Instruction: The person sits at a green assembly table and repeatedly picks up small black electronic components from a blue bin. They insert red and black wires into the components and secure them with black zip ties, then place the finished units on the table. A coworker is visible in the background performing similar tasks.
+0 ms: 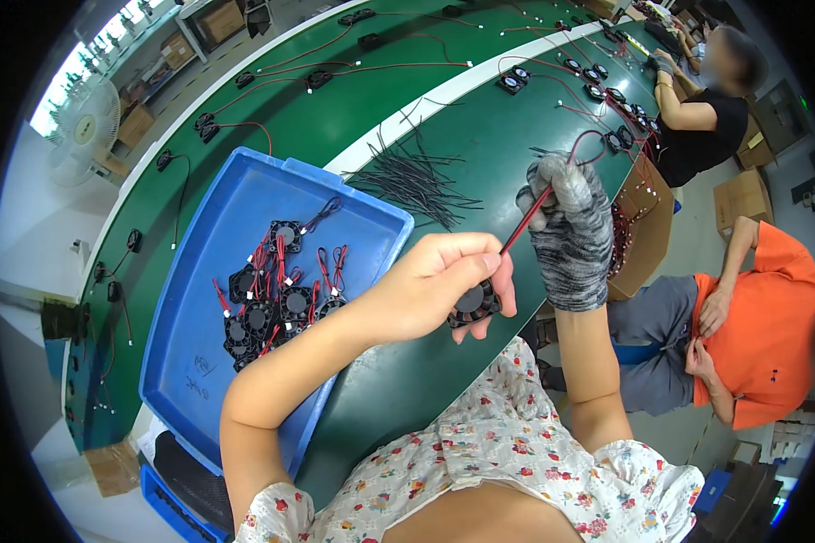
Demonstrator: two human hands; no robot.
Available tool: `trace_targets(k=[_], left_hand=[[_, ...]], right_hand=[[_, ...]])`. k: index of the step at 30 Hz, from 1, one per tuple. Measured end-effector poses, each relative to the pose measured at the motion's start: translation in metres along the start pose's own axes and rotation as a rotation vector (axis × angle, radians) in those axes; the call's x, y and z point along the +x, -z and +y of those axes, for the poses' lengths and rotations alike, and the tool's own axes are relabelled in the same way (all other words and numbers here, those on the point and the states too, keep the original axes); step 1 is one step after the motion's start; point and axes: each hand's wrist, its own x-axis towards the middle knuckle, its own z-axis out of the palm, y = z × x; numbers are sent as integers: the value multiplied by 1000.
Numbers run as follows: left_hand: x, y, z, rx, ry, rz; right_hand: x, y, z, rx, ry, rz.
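My bare left hand (453, 276) is closed around a small black cooling fan (474, 306), which shows below the fingers. From the fan a red and black cable (527, 219) runs up to my right hand (566, 222), which wears a grey knitted glove and pinches it. Part of the cable loops up beyond the gloved fingers. Under my left forearm stands a blue tray (177, 299) with several fans (285, 237) in it, their cables bundled. A pile of thin black ties (417, 181) lies on the green table just beyond my hands.
A cardboard box (647, 240) of fans and cables stands right of my gloved hand. Behind a white divider, a green belt (299, 104) carries spaced fans. More fans (598, 86) sit at the far right, near a person in black (706, 127). Another person in orange (761, 326) is at the right.
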Motion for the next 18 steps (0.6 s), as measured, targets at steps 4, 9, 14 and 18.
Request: trace_targets(k=[4, 9, 14, 18], left_hand=[[0, 1, 1, -183, -33, 2], [0, 4, 3, -372, 17, -50], [1, 2, -4, -276, -28, 47], [2, -3, -4, -177, -38, 82]], right_hand=[[1, 1, -1, -17, -30, -151], [-11, 2, 13, -210, -50, -282], [-23, -15, 3, -375, -105, -184], [-31, -22, 2, -598, 66, -98]])
